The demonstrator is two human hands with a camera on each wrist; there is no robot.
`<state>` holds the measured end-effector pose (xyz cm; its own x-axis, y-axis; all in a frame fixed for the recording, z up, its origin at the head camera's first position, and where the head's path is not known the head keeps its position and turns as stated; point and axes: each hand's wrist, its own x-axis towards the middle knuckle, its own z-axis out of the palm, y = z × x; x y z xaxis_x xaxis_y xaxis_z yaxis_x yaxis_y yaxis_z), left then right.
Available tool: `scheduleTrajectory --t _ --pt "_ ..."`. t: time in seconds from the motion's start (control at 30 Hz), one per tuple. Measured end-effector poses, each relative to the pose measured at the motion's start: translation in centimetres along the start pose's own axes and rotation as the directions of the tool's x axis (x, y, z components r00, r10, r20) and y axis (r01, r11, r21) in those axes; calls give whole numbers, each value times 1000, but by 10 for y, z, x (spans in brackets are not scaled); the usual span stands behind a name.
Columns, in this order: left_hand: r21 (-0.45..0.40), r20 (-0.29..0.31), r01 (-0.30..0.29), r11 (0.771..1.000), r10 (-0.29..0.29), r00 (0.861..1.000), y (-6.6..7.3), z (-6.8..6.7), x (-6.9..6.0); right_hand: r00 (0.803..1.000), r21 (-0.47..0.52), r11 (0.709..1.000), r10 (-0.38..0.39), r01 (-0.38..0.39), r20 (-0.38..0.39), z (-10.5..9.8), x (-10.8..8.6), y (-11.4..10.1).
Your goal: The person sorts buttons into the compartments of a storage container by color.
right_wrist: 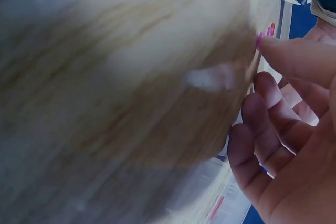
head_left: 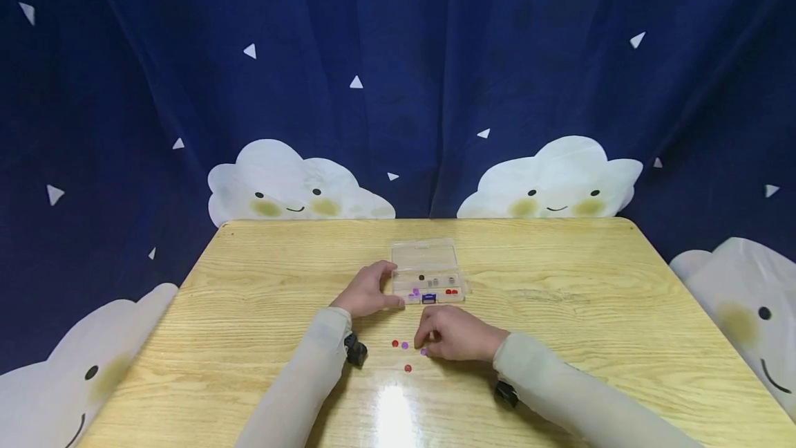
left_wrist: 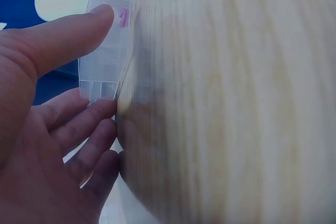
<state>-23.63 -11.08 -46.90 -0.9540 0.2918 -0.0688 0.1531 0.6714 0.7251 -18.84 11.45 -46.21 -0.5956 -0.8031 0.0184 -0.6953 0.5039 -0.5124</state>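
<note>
We see a clear box (head_left: 425, 254) on the wooden table (head_left: 560, 261), its lid raised on the far side and a blue latch (head_left: 429, 298) at the middle of its near edge. Our left hand (head_left: 368, 290) holds the box at its left end: the thumb lies at the near left corner, the forefinger reaches the left side by the hinge, and the gap between them is about as wide as the box's tray is deep.

Our right hand (head_left: 457, 332) is on the near side of the box, resting low over the table with its fingers bent inward. A purple disc (head_left: 423, 352) sits right at its thumb tip, nearer to us than the box; thumb and forefinger are close together there, a narrow grip, but we cannot tell whether they pinch the disc or only touch it.

Also on the near side of the box, left of that fingertip pair, lie a second purple disc (head_left: 405, 346) and a red disc (head_left: 394, 343) just beside it; another red disc (head_left: 408, 368) lies farthest from the box. Inside the box, we see purple pieces (head_left: 415, 292) left of the latch, red pieces (head_left: 450, 292) right of it, and a black piece (head_left: 421, 278) behind.
</note>
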Motion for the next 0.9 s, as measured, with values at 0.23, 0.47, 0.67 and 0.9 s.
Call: scheduleTrajectory --t 0.23,0.47,0.67,0.9 --pt "-2 -8 -12 1000 12 1000 -3 -2 1 1000 -28 1000 -4 4 4 0 2 -3" --pt "0 -5 -10 1000 10 1000 -4 0 0 1000 -13 1000 21 -21 6 2 2 -3" --pt "-5 -3 -6 1000 6 1000 -2 1 -2 999 28 999 33 -33 -1 3 0 1" --pt "-3 -5 1 1000 -1 1000 -2 2 1 1000 4 1000 22 -22 -7 0 0 2"
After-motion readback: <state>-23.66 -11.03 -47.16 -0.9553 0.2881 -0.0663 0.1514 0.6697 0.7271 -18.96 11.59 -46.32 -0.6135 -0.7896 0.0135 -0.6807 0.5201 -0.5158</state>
